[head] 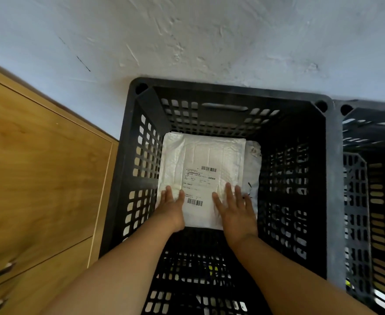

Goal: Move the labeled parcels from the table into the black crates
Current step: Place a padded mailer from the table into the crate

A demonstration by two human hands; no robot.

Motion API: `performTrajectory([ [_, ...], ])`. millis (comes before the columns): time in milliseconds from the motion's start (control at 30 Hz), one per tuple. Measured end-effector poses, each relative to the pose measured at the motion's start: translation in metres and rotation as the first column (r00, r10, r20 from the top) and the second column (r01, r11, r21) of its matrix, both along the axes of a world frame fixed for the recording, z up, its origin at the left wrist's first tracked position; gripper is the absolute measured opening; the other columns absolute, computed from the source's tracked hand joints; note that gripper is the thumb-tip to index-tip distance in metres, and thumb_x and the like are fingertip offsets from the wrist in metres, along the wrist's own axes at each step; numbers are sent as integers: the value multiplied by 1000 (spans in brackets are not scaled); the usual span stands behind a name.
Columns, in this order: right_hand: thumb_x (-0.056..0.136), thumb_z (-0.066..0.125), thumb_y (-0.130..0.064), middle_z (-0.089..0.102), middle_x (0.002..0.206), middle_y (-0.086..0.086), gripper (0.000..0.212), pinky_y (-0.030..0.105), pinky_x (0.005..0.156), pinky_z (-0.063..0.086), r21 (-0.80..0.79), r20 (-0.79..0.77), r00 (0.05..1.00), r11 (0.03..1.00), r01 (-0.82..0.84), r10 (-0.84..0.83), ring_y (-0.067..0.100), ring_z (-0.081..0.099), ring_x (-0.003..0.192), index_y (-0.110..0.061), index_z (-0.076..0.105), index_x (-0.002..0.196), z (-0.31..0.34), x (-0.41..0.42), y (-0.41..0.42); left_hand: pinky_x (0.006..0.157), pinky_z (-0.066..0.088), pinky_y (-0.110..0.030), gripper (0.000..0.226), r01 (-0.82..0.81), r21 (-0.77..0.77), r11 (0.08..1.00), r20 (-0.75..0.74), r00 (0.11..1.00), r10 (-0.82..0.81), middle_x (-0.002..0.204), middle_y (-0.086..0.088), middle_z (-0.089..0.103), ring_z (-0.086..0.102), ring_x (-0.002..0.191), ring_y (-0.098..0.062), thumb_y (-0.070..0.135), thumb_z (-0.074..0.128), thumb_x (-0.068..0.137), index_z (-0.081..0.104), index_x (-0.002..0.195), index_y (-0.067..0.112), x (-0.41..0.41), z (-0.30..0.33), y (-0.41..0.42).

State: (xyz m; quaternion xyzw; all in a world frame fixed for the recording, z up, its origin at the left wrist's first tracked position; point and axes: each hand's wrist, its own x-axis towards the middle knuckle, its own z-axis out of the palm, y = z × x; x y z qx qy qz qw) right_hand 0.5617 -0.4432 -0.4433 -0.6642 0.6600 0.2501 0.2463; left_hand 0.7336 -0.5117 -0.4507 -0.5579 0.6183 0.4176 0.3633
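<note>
Light wooden cabinet (39, 169) stood left of black slatted plastic crate (332, 178). Inside crate, on its floor, lay white plastic mailer parcel (200, 155), printed label up. Left hand (171, 208) and right hand (237, 210) lay flat on parcel's near edge, fingers spread. Second black crate (373, 178) touched first crate's right side.

Rough pale wall (209, 37); wooden cabinet (39, 167), perhaps drawers, at left.

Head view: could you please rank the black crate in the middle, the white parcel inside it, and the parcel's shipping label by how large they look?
1. Black crate, largest by far.
2. White parcel, lying inside the crate.
3. Shipping label, covering only part of the parcel's top.
</note>
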Motion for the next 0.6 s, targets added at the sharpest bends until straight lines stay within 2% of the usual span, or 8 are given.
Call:
performTrajectory([
  [67, 91, 56, -19, -32, 150, 14, 91, 48, 116, -12, 101, -15, 999, 994, -41, 42, 34, -18, 144, -27, -13, 151, 15, -1, -9, 116, 22, -46, 94, 5, 19, 1000, 35, 999, -6, 153, -7, -30, -11, 145, -29, 4, 56, 87, -8, 150, 32, -5, 11, -8],
  [133, 89, 60, -25, -19, 156, 16, 93, 50, 115, -12, 131, -57, 996, 990, -59, 67, 33, -10, 146, -25, -9, 152, 36, -4, -19, 114, 28, -44, 84, -27, -52, 998, 31, 999, 29, 157, -8, -17, 8, 145, -31, 6, 53, 88, 2, 151, 31, -12, 30, -15],
  [300, 86, 61, -20, 20, 155, 18, 92, 54, 114, -10, -100, -107, 988, 987, -123, 112, 34, 20, 142, -15, -2, 152, 113, -12, -29, 105, 40, -35, 67, -46, -329, 943, -196, 980, -20, 148, -5, 31, 40, 130, -24, 8, 50, 90, 24, 149, 25, -33, 107, -15],
  [400, 84, 58, -12, 48, 133, 13, 80, 52, 116, -4, -246, -77, 995, 966, -83, 66, 32, 43, 126, -12, 12, 151, 174, -18, -33, 96, 46, -34, 61, -41, -432, 901, -254, 964, -78, 138, -4, 41, 49, 120, -22, 9, 48, 91, 29, 146, 26, -47, 168, -13],
  [467, 79, 63, -13, 60, 113, 10, 72, 52, 118, 9, -337, -93, 994, 938, -81, 52, 31, 55, 109, -12, 32, 144, 213, -24, -32, 92, 46, -33, 58, -66, -496, 866, -283, 955, -89, 136, -3, 44, 51, 117, -22, 10, 46, 92, 30, 146, 26, -55, 211, -14],
  [533, 61, 78, -18, 66, 82, 4, 66, 52, 111, 28, -467, -99, 995, 883, -40, -7, 26, 64, 81, -14, 59, 123, 256, -32, -27, 88, 46, -31, 54, -95, -556, 826, -314, 944, -103, 134, -1, 46, 52, 114, -21, 13, 47, 92, 34, 143, 27, -61, 255, -14],
  [567, 57, 80, -18, 65, 74, 2, 61, 51, 108, 33, -504, -92, 995, 864, -19, -31, 25, 63, 73, -15, 64, 116, 277, -37, -22, 86, 46, -31, 53, -117, -573, 811, -341, 934, -107, 133, 0, 48, 53, 113, -21, 14, 47, 92, 37, 142, 27, -64, 274, -12],
  [600, 62, 76, -17, 65, 76, 2, 57, 51, 109, 31, -495, -89, 994, 869, 8, -60, 25, 63, 77, -16, 63, 118, 298, -41, -16, 85, 47, -31, 52, -143, -579, 802, -376, 920, -108, 132, 0, 49, 54, 112, -21, 13, 48, 91, 39, 140, 28, -67, 294, -10],
])
